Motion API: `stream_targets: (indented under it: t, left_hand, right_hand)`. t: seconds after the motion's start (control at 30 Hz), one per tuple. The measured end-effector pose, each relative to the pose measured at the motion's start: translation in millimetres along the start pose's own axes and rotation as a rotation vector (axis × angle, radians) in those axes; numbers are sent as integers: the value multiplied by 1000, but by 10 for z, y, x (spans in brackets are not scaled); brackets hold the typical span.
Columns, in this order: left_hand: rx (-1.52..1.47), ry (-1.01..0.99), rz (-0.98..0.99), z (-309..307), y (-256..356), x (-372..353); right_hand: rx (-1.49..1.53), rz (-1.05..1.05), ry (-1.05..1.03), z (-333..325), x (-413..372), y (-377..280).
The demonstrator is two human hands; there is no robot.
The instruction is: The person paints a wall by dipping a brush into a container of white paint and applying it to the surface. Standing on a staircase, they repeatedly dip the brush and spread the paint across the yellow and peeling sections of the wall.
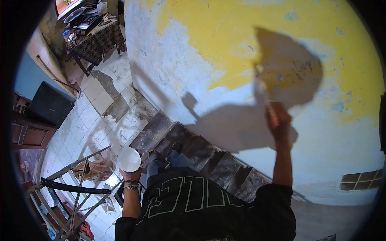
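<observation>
fingers of our right hand were wrapped closed round the brush, right of centre in the frame, seemingly to steer its blurred head, which pointed up beyond them against the yellow-and-white wall; contact we could not tell. at lower left, our left hand cupped the white tub, fingers part-curled beneath and beside it, probably to keep its open mouth upright.

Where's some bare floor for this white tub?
The pale floor tiles look open between the black boxy object and the stairs. It's crowded around the metal frame beside your left hand, and on the cloth-covered table.
</observation>
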State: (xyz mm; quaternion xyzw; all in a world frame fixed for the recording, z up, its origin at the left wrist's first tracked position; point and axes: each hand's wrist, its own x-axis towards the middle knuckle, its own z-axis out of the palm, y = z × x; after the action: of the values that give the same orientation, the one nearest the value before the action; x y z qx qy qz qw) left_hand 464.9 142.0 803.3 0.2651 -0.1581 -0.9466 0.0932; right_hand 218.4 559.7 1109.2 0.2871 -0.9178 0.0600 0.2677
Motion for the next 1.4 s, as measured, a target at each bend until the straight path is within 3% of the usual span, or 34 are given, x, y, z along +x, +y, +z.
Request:
stream_targets:
  t: [0.07,0.17,0.27,0.3,0.37,0.53,0.6,0.63,0.7,0.73,0.8,0.87,0.97,1.0,1.13,1.23,1.27,1.33,1.4]
  left_hand:
    - [12,6,-12,-8,-36,82]
    - [2,28,-23,-68,-116,178]
    - [-109,3,-42,-174,-167,256]
    - [-58,-145,-50,-187,-173,308]
    - [5,-151,-38,8,-153,279]
    - [11,-127,-91,316,-59,352]
    - [41,-153,-85,458,-55,398]
    - [26,-190,-97,489,-59,423]
    - [-5,-252,-117,512,-73,468]
    - [0,-239,-120,504,-87,493]
    - [12,-204,-132,455,-127,532]
    - [113,-228,-98,371,-150,537]
    - [145,-147,-125,392,-126,529]
    - [136,-94,-150,389,-120,501]
    - [233,-87,-118,281,-101,620]
    - [68,-27,-128,232,-88,644]
    - [59,-265,-82,54,-116,699]
    - [19,-156,-115,62,-70,670]
    - [-60,-217,-109,-42,-67,686]
  right_hand:
    - [-14,-76,130,-430,257,-116]
    - [-7,-79,55,-490,174,-241]
    - [76,17,-162,339,-392,-133]
    - [94,15,-221,573,-479,-121]
    - [-47,43,-370,748,-489,-2]
    - [-156,-161,-119,-475,189,237]
    - [-171,-49,52,-1125,522,221]
    - [-227,-182,155,-1414,695,210]
    - [-20,72,274,-1749,840,128]
    - [-316,7,227,-1954,935,-243]
    - [61,117,321,-1828,851,-252]
    - [-508,-196,86,-1545,702,-55]
    - [-522,-327,-58,-716,352,-49]
    - [-432,-296,-165,-505,258,-142]
    - [-241,-256,-160,336,-138,-332]
    - [-123,-172,-195,878,-419,-475]
    - [-82,-138,-222,1100,-533,-530]
    - [-51,-100,-311,1546,-703,-543]
    - [-40,-87,-349,2077,-823,-476]
